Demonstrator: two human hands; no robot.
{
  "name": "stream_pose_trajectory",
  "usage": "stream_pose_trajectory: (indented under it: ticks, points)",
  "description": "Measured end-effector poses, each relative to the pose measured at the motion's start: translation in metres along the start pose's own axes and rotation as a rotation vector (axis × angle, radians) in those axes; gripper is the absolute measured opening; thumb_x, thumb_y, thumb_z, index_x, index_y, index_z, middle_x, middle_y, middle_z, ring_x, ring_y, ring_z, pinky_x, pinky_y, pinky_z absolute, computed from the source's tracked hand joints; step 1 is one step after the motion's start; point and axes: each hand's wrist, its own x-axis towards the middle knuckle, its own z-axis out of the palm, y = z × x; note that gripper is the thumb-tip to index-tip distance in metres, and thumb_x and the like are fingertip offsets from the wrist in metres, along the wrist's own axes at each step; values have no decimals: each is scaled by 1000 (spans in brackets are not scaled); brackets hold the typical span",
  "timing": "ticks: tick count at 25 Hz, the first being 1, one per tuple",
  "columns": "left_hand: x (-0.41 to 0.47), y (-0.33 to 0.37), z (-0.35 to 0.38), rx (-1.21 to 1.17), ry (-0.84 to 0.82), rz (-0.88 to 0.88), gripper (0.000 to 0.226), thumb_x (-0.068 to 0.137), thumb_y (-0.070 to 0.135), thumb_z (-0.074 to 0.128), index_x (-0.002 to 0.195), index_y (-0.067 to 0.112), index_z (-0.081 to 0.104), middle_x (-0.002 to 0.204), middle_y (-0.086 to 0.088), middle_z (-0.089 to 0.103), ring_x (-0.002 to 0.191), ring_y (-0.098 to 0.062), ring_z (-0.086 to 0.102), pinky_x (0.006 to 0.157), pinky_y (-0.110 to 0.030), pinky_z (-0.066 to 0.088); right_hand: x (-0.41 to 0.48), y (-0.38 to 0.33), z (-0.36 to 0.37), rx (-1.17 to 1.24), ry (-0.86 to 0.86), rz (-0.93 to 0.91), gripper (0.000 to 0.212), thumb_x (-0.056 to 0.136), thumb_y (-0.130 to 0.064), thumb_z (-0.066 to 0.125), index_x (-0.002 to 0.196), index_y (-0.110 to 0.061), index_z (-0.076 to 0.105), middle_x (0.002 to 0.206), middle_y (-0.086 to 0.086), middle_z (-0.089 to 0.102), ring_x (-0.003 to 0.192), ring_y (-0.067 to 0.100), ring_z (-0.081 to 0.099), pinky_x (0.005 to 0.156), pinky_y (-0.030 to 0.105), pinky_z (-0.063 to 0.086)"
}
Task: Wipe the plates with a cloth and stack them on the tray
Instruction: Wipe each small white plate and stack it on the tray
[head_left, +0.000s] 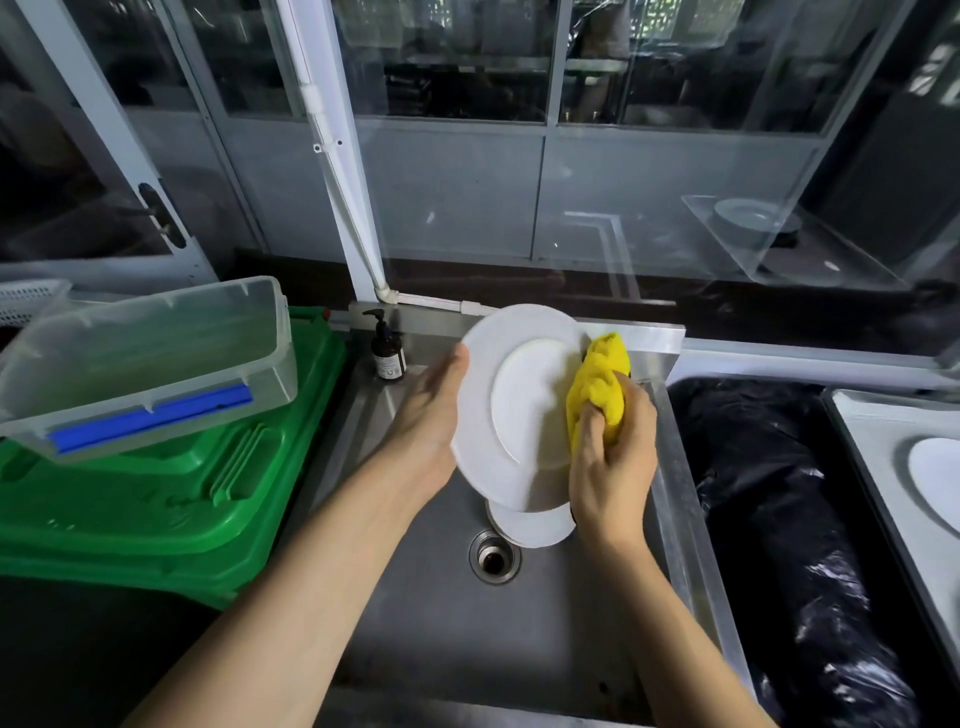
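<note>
Held up over the middle of the sink (426, 639), tilted and facing back this way: a white plate (509, 415). Clamped on its rim, on the side toward the sink's left wall, the left hand (431, 415), thumb laid along the front edge, fingers hidden behind the plate. Pressed against the opposite rim, toward the sink's right wall, a bunched yellow cloth (597, 384). Wrapped round that cloth, the right hand (613, 462), fingers (592, 436) curled in and clamped tight on the fabric.

Down on the sink floor, under the raised plate and partly hidden by it, a second white plate (535, 527), lying flat just beside the drain (494, 557). At the sink's back left corner, standing upright, a dark pump bottle (388, 353).

Left of the sink, a green plastic bin (156, 499), with a clear plastic box (145, 353) resting tilted on top, blue strip along its near side. Right of the sink, touching its outer wall, a black plastic bag (779, 519), crumpled and glossy. Farther right of the sink, beyond the bag, the tray (878, 421), pale and cut off by the frame edge, with a third plate (940, 483) lying on it, only partly in view. Behind the sink, glass panels (457, 62) in pale frames.
</note>
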Motion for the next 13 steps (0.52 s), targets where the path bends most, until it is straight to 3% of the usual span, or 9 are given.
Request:
stream_pose_trajectory:
  ticks: [4, 6, 9, 11, 13]
  points:
    - [-3, -1, 7, 76, 3, 93, 14, 99, 32, 58, 90, 27, 68, 98, 9, 74, 105, -16, 66, 99, -37, 51, -19, -21, 13, -85, -280, -251, 47, 98, -31, 46, 142, -17, 52, 147, 4, 48, 140, 17, 42, 117, 29, 33]
    - [-1, -2, 2, 46, 36, 81, 12, 98, 31, 60, 91, 26, 69, 105, 2, 75, 102, -20, 67, 92, -35, 53, -34, -21, 17, -126, -383, -360, 47, 95, -30, 51, 141, -17, 56, 152, 5, 46, 142, 16, 42, 117, 25, 32]
    - [4, -9, -7, 36, -24, 96, 15, 99, 31, 60, 98, 21, 72, 121, -4, 71, 123, -25, 60, 112, -46, 43, -16, -15, 17, -139, -263, -274, 49, 93, -30, 50, 140, -15, 54, 146, 5, 49, 138, 19, 45, 115, 35, 35]
    - [2, -10, -7, 43, -24, 107, 15, 100, 30, 58, 97, 22, 70, 121, 0, 71, 123, -19, 60, 114, -43, 40, -1, -16, 19, -116, -132, -166, 47, 94, -27, 49, 140, -14, 52, 142, 4, 51, 136, 18, 46, 112, 41, 38]
    - [3, -8, -4, 81, -8, 129, 16, 100, 29, 57, 90, 23, 69, 104, 9, 73, 111, -14, 64, 108, -39, 46, -10, -22, 24, -71, -164, -192, 46, 96, -18, 53, 141, -11, 52, 144, 2, 49, 138, 7, 42, 114, 30, 36]
